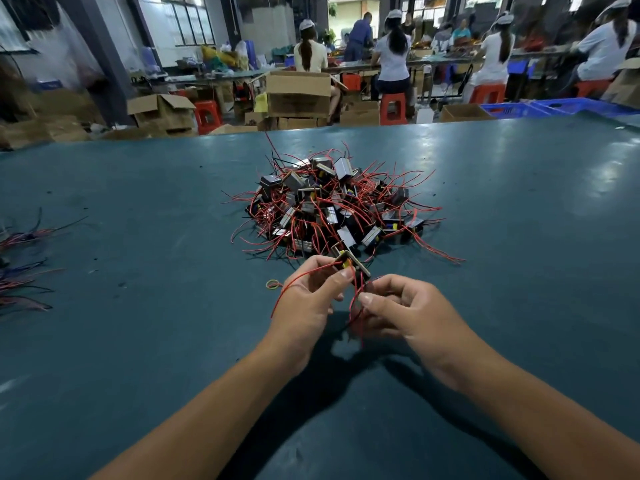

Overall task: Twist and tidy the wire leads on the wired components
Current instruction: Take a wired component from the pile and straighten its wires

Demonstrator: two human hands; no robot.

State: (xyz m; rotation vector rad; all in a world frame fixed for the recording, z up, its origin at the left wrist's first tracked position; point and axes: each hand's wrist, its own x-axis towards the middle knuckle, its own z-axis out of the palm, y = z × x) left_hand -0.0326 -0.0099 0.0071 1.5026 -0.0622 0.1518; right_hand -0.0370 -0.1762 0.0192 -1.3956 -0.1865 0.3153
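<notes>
Now both hands work low-center on the teal counter (138, 341): left hand (304, 299) fingers curl round one wired component (349, 263), holding it just off the pile's 6 o'clock edge, while right hand (405, 311) fingers pinch its red wire leads (356, 306) hanging below. Pile of wired components (332, 209) sits at 12 o'clock from the hands; finished bundles (20, 268) lie at 9 o'clock, a rubber band (273, 284) just left of the left hand.

A dark green table (485, 209) is filling the foreground. Beyond it, cardboard boxes (298, 93) and red stools (393, 108) are standing on the floor. Seated workers (393, 53) are facing long benches. Daylight is entering through paned windows (187, 20).
</notes>
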